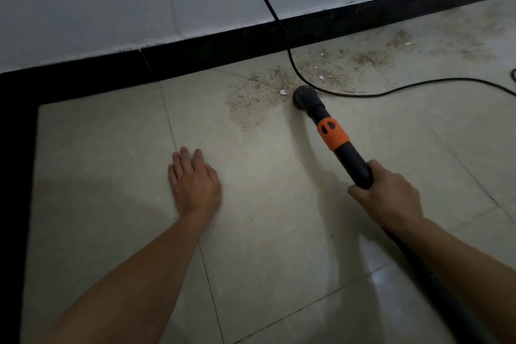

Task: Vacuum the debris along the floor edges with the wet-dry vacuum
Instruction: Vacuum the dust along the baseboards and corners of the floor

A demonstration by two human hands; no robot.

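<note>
As the right hand (pixel 388 195) grips it, left hand (pixel 195 184) flat, the wand (pixel 349 153) slants up-left, nozzle (pixel 303 96) seemingly on debris (pixel 257 95)

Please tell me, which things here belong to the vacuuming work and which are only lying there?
For the job:
- vacuum wand, gripped by the right hand
- nozzle, at the edge of the sandy debris
- black skirting, which the debris follows

Just there:
- black cable across the floor, its use unclear
- left hand, flat on the tile
</note>
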